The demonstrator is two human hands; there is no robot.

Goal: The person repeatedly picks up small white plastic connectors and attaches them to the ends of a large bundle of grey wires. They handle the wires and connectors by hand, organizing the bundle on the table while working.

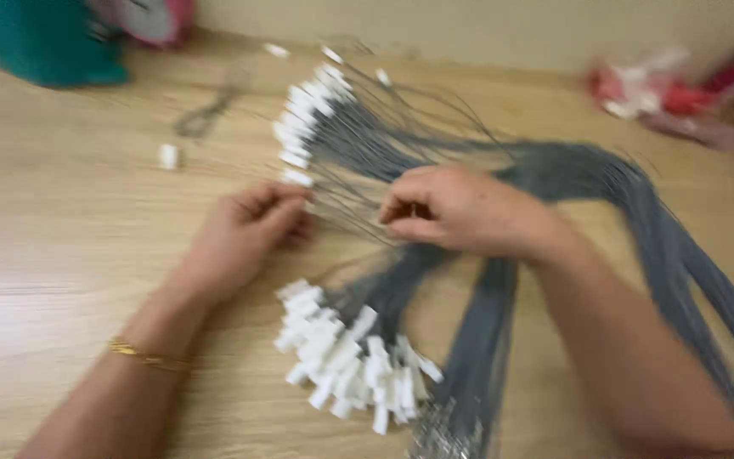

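Near the middle of the wooden counter (61,229), the left hand (244,234) pinched a white-tipped end from the far bundle of grey wires (367,140), and the right hand (460,212) pinched thin strands beside it. A second white-tipped bundle (346,361) lay toward the near edge. A loose white connector (167,156) sat left of them.

A light wooden table (61,221) carries everything. On it lie long grey wires (605,187) in bundles, their white end tags fanned out at the top (303,127) and heaped near the front edge (346,357). One loose white tag (167,155) lies apart, left. A teal object (44,38) sits at the far left corner, red-and-white packets (664,93) far right.
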